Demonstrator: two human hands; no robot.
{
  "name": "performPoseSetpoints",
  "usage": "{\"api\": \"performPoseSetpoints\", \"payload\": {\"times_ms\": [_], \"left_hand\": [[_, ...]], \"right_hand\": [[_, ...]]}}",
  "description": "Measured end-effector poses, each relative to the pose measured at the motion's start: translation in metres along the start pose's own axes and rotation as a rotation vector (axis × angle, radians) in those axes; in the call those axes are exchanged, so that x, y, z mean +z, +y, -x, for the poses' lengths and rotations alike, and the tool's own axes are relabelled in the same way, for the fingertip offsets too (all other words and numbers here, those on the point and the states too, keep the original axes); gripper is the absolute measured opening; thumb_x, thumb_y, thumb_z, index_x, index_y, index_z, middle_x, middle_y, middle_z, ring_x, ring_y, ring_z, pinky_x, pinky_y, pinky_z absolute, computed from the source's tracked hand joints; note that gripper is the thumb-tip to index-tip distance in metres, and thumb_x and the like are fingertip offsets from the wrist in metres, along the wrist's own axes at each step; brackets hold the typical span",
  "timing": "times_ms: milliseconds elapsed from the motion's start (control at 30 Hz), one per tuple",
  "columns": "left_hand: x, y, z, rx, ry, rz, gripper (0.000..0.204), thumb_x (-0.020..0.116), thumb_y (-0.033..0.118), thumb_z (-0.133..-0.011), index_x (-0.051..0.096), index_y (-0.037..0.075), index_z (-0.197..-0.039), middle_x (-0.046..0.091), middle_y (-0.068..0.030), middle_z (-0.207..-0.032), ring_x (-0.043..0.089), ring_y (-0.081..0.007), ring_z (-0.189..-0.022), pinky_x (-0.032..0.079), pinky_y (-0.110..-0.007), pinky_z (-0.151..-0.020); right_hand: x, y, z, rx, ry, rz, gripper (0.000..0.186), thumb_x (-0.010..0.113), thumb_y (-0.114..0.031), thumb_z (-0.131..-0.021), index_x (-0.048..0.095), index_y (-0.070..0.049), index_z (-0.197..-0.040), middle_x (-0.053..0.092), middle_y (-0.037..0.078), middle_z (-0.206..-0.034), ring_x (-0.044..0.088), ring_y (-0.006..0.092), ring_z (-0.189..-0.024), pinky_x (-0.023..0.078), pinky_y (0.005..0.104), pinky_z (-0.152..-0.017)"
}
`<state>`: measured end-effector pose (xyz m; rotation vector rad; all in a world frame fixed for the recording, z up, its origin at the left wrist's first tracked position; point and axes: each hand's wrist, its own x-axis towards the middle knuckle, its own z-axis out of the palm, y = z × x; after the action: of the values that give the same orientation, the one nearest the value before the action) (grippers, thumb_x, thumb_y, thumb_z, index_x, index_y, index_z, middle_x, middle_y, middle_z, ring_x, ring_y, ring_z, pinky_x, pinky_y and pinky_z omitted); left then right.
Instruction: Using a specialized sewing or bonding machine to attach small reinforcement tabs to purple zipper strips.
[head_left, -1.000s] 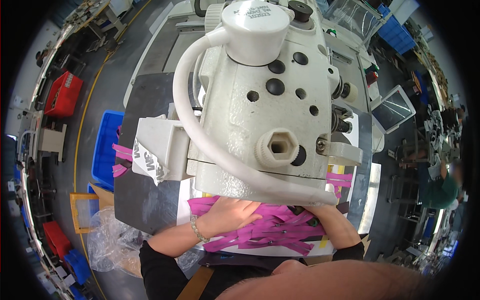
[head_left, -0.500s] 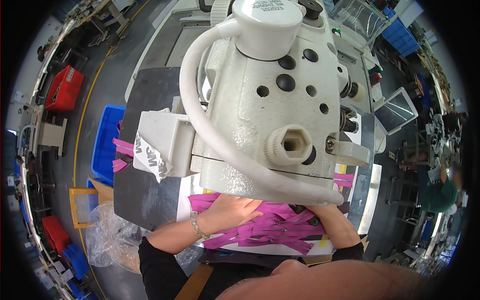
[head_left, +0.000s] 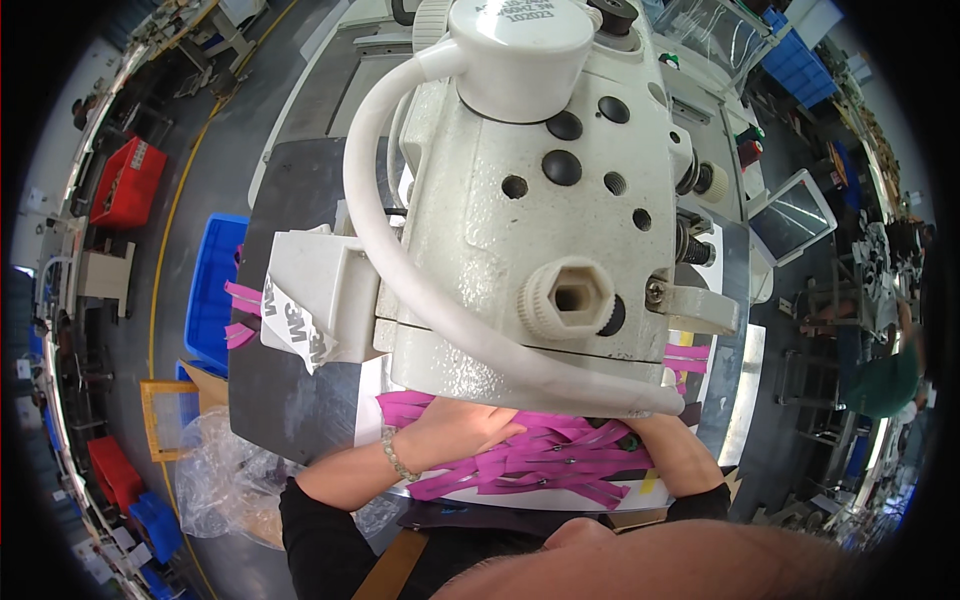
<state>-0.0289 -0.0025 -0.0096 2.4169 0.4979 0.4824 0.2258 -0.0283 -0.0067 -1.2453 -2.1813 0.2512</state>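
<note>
A heap of bright magenta zippers [head_left: 560, 460] lies below the front of a white sewing machine head [head_left: 480, 270]. My left hand [head_left: 455, 432], with a beaded bracelet at the wrist, rests against the heap's left part. Its visible fingers are bent and pressed together, pointing right; the machine head covers the rest, so what they pinch, if anything, is hidden. From the right, my right hand [head_left: 648, 424] reaches under the machine head's edge. Only its back and wrist show, and its fingers are hidden. The needle area is out of sight.
Magenta zipper ends stick out at the machine's right [head_left: 686, 362] and left [head_left: 242, 300]. A blue bin [head_left: 208, 300] stands beside the dark table plate [head_left: 305, 410]. Clear plastic wrap [head_left: 225, 480] lies at lower left. Further right are a screen [head_left: 795, 218] and a person in green [head_left: 885, 385].
The view has shifted slightly, so the machine head appears a little further left and lower. Both hands keep nearly the same place at the zippers. The person in green has moved a little.
</note>
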Motion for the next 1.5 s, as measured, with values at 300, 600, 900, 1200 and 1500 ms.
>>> {"api": "performPoseSetpoints", "payload": {"times_ms": [300,600,900,1200,1500], "left_hand": [[-0.002,0.007,0.003,-0.049,-0.132,-0.122,0.037,0.057,0.030,-0.092,0.058,0.004,-0.118,0.064,-0.0123,-0.110,0.064,-0.0268,-0.096,0.053,-0.036,-0.078],[-0.007,0.010,-0.001,-0.120,-0.127,0.006,0.034,0.054,0.029,-0.094,0.059,0.012,-0.124,0.059,-0.0100,-0.123,0.057,-0.0281,-0.112,0.045,-0.037,-0.095],[-0.007,0.008,0.003,-0.148,-0.247,0.091,0.041,0.049,0.030,-0.097,0.049,0.011,-0.134,0.051,-0.0098,-0.134,0.049,-0.0273,-0.124,0.040,-0.037,-0.102],[0.000,-0.001,0.007,0.386,-0.009,-1.102,0.048,0.032,0.023,-0.100,0.030,0.000,-0.142,0.038,-0.0114,-0.145,0.040,-0.0233,-0.132,0.036,-0.034,-0.111],[-0.007,0.018,-0.005,-0.068,-0.071,-0.157,0.048,0.063,0.031,-0.087,0.055,0.002,-0.124,0.058,-0.0157,-0.119,0.056,-0.0320,-0.112,0.045,-0.039,-0.094]], "right_hand": [[-0.004,-0.004,-0.004,0.005,0.039,0.007,0.032,0.066,0.001,-0.068,0.070,-0.002,-0.100,0.068,0.012,-0.105,0.066,0.0255,-0.100,0.054,0.0342,-0.077],[-0.006,-0.004,-0.002,0.000,0.015,0.001,0.031,0.065,0.001,-0.068,0.069,0.000,-0.099,0.068,0.013,-0.103,0.066,0.0267,-0.095,0.053,0.0365,-0.078],[-0.001,0.000,0.003,0.003,0.028,-0.045,0.032,0.066,-0.002,-0.070,0.069,0.000,-0.102,0.068,0.013,-0.102,0.064,0.0291,-0.097,0.050,0.0402,-0.083],[-0.006,-0.003,-0.003,0.008,0.022,-0.066,0.032,0.065,-0.003,-0.071,0.069,0.000,-0.103,0.068,0.012,-0.102,0.063,0.0291,-0.099,0.050,0.0403,-0.084],[-0.003,-0.007,0.001,0.032,-0.012,0.003,0.034,0.065,-0.004,-0.070,0.069,-0.002,-0.104,0.067,0.012,-0.107,0.063,0.0270,-0.104,0.050,0.0384,-0.086]]}}
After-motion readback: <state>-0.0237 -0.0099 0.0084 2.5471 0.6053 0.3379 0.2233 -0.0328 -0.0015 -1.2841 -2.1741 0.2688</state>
